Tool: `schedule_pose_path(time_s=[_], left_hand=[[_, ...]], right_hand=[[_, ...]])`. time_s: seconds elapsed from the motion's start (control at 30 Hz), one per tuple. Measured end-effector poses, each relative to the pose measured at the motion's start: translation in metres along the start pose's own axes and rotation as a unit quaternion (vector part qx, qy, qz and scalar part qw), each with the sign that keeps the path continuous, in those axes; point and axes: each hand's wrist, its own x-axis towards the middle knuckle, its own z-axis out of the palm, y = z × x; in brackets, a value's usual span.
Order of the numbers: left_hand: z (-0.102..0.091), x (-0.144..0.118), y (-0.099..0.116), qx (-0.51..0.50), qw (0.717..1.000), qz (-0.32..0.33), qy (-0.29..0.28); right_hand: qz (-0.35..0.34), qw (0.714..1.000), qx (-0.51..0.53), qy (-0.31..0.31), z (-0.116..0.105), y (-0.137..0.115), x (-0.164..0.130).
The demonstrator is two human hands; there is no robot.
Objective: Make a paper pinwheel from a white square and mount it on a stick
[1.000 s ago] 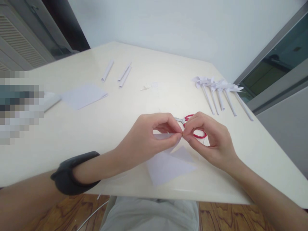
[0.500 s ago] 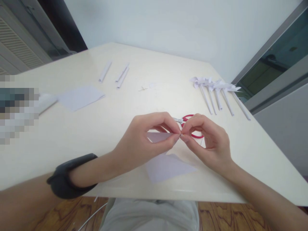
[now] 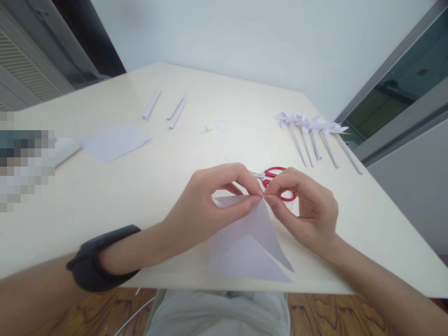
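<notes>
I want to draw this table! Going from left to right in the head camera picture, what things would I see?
Flat paper sheet → single paper roll → pair of paper rolls → left hand → red scissors → right hand → row of paper pinwheels.

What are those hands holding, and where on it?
Both hands, left and right, pinch a white paper at its top point, between thumb and fingers.
</notes>
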Motion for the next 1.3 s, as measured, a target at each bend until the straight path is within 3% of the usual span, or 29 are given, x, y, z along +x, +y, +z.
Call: schedule_pose_path(time_s=[0.23,0.47,0.77,0.93,1.3], left_hand=[[0.0022,0.0028,0.0011,-0.025,0.999,-0.028,-0.010],[0.0001,0.0023,0.0004,0.004,1.000,0.010,-0.011],[-0.0014,0.0015,0.0023,0.008,1.000,0.022,-0.010],[-0.0022,0.0020,0.0015,0.020,1.000,0.009,-0.014],[-0.0026,0.0027,0.0015,0.016,0.999,0.019,-0.024]], right_hand=[[-0.003,1.000,-0.008,-0.018,-0.0029,-0.0016,0.0018],[0.032,0.999,0.018,-0.027,-0.0024,-0.0025,0.0009],[0.084,0.981,0.162,-0.072,-0.0055,0.0014,0.0036],[0.096,0.984,0.133,-0.065,-0.0049,0.0006,0.0043],[0.033,0.994,0.090,-0.056,-0.0069,0.0015,0.0048]])
